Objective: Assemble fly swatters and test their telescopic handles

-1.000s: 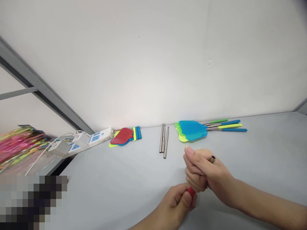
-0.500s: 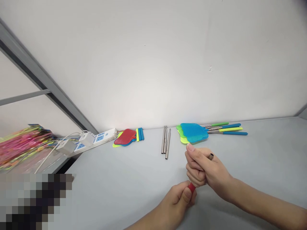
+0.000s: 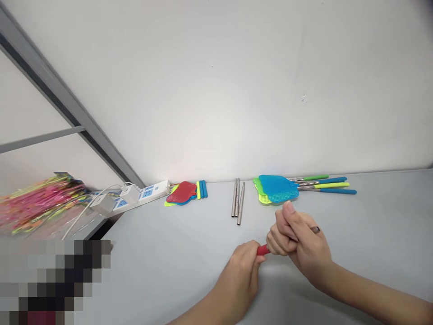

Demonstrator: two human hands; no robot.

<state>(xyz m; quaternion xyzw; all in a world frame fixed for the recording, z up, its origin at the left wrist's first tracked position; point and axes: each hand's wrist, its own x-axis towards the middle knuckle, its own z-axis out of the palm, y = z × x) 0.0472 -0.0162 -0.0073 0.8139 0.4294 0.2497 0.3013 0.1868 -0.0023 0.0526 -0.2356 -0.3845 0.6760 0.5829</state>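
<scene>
My left hand [image 3: 241, 275] is closed round a red handle grip [image 3: 263, 250], whose end pokes out toward the other hand. My right hand [image 3: 299, 239] makes a fist round a metal rod [image 3: 315, 229]; only its dark open end shows past the fist. Rod and red grip meet between the two hands, though the fingers cover most of the joint. Beyond my hands lie several loose metal rods [image 3: 239, 204]. To their right is a stack of fly swatters with a blue head [image 3: 279, 188] on top and coloured handles [image 3: 338, 191] pointing right.
Left of the rods lie a red swatter head [image 3: 181, 192] on other heads and a few yellow and blue grips [image 3: 203, 189]. A white power strip [image 3: 152, 191] with chargers and cables stands at the left, beside bagged colourful items [image 3: 43, 203]. A white wall [image 3: 219, 90] closes the back.
Both hands have turned, so the rod and grip lie flatter. My right hand has moved right and slightly up, my left hand slightly left. The view has shifted a little.
</scene>
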